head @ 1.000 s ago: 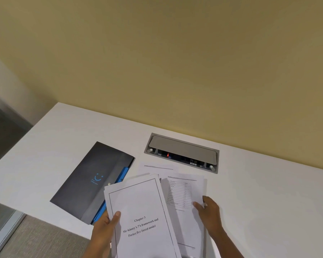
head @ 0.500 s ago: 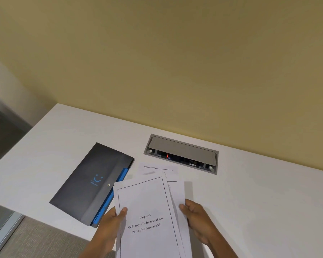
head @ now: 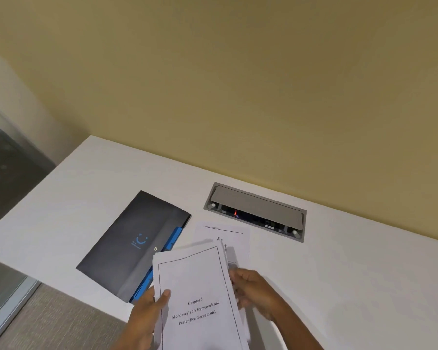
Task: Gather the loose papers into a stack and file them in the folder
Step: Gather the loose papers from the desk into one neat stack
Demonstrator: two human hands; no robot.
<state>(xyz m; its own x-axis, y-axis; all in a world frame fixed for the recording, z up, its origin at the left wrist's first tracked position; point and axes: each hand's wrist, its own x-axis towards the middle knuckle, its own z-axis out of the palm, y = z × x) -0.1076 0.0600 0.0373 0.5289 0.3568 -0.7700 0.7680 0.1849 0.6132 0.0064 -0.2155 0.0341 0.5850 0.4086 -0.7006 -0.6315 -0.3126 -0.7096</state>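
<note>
A stack of white papers (head: 197, 281), its top sheet titled "Chapter 3", is lifted above the near edge of the table. My left hand (head: 147, 317) grips its left edge with the thumb on top. My right hand (head: 253, 289) is blurred and closed on the stack's right edge, where another sheet sits under the top one. One loose sheet (head: 235, 238) lies flat on the table just behind the stack. The dark grey folder (head: 127, 246) with blue inner tabs lies shut to the left, snap button facing up.
A grey cable hatch (head: 256, 210) is sunk into the white table (head: 352, 274) behind the papers. A yellow wall runs along the table's back. The table's left edge drops to a carpeted floor (head: 56, 319).
My right hand slid the sheet with the table of figures leftward and under the Chapter 3 sheet, joining it to the stack. The stack has shifted slightly right.
</note>
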